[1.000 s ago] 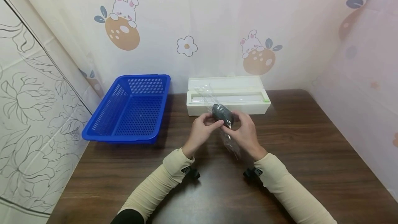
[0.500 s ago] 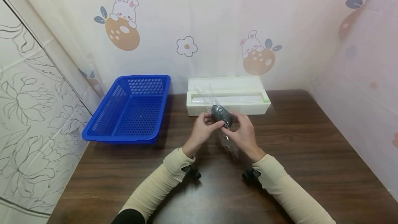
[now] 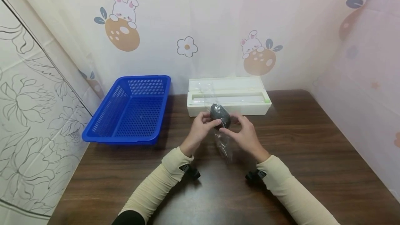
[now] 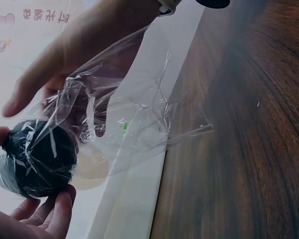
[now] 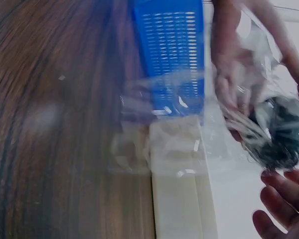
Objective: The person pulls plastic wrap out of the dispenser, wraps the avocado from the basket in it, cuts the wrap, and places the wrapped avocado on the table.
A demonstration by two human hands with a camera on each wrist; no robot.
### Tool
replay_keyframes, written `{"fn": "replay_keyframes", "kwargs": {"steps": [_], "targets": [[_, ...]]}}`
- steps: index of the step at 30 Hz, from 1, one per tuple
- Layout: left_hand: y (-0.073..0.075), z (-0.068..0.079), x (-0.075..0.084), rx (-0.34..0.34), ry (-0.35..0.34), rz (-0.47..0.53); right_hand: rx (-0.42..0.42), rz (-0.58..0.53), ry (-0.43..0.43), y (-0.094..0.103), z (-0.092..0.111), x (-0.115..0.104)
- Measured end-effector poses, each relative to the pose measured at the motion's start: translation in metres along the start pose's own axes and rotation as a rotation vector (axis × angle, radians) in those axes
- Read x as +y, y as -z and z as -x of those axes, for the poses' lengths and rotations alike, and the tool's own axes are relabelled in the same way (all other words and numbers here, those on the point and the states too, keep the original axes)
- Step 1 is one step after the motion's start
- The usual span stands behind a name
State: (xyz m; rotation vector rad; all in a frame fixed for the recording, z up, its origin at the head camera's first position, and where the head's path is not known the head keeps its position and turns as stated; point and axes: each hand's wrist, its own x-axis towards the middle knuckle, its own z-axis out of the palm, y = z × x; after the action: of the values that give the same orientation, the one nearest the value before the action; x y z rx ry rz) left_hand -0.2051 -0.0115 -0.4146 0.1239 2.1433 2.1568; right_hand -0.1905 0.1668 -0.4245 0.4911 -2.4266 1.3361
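A dark, oval avocado (image 3: 220, 115) in clear cling film is held up between both hands, in front of the long white box. My left hand (image 3: 198, 129) grips its left side, thumb across the front and fingers behind; the left wrist view shows these fingers (image 4: 45, 214) under the avocado (image 4: 37, 159). With its fingertips at the right side and its thumb at the lower end, my right hand (image 3: 247, 134) holds it too. A loose tail of cling film (image 3: 223, 148) hangs below, and another film end spreads up over the box. The right wrist view is blurred.
Behind the hands stands a white cling film dispenser box (image 3: 250, 108) with its lid raised and a roll inside. To the left is a blue perforated plastic basket (image 3: 153, 136). Both rest on a brown wooden table (image 3: 306, 141), against a printed curtain (image 3: 218, 9).
The wrapped avocado has moved slightly left and turned more upright in the hands. The hanging film tail has swung left. The right thumb and fingers have shifted on it; box and basket stay put.
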Motion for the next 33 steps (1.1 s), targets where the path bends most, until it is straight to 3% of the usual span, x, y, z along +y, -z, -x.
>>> {"fn": "replay_keyframes", "kwargs": {"steps": [5, 13, 21, 33], "targets": [[0.005, -0.002, -0.002, -0.044, 0.025, 0.038, -0.066, -0.123, -0.092, 0.007, 0.0, 0.001], [0.013, -0.004, -0.005, -0.131, 0.05, 0.058, -0.106, -0.166, -0.224, 0.018, -0.005, -0.001], [0.017, -0.004, -0.008, -0.184, 0.065, 0.042, -0.188, -0.542, -0.46, 0.024, -0.013, -0.004], [0.017, -0.003, -0.01, -0.231, 0.051, 0.03, -0.294, -0.457, -0.549, 0.019, -0.015, -0.009]]}}
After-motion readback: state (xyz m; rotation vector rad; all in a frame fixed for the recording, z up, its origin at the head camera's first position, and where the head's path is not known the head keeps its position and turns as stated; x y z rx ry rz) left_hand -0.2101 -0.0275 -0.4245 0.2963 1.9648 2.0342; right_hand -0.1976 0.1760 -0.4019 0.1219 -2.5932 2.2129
